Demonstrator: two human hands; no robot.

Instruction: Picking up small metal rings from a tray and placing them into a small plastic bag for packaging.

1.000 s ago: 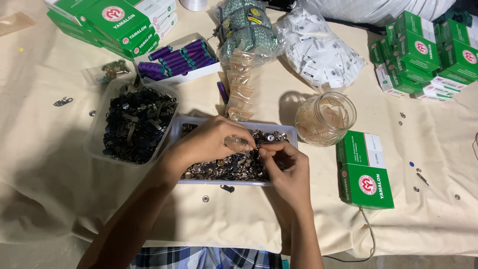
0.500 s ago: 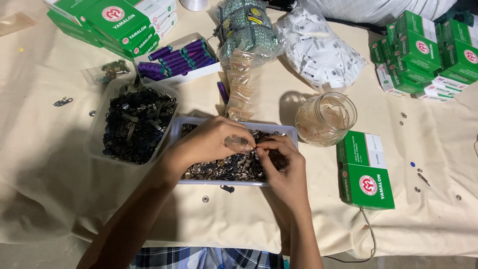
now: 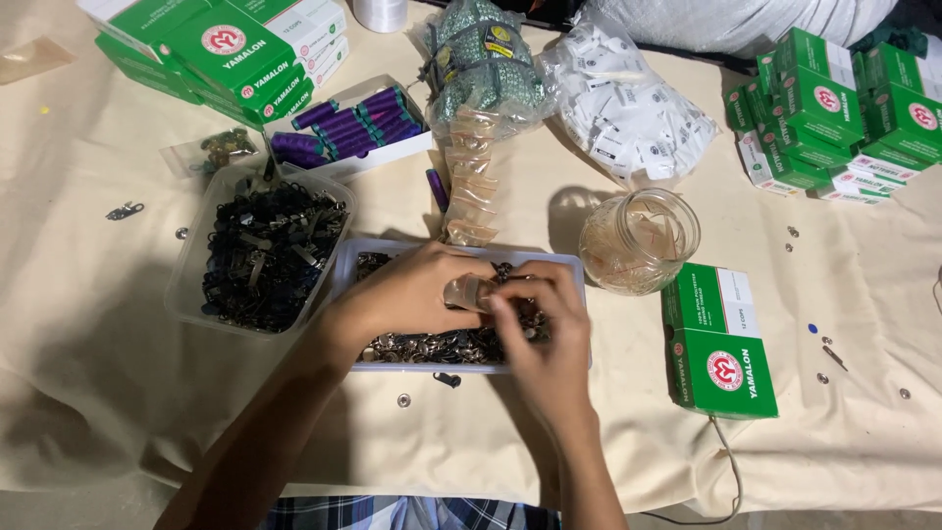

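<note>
A small clear plastic packet (image 3: 469,291) is pinched between the fingertips of the left hand (image 3: 412,294) and the right hand (image 3: 545,329), both grips closed on it, just above a shallow clear tray (image 3: 574,270) of small, dull metal pieces. A tub (image 3: 191,255) of black metal parts stands beside, on the cloth-covered worktop (image 3: 118,393).

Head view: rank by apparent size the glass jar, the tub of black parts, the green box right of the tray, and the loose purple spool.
1. Tub of black parts, largest.
2. Green box.
3. Glass jar; close to the box in spread, so that order is unsure.
4. Loose purple spool, clearly smallest.
</note>
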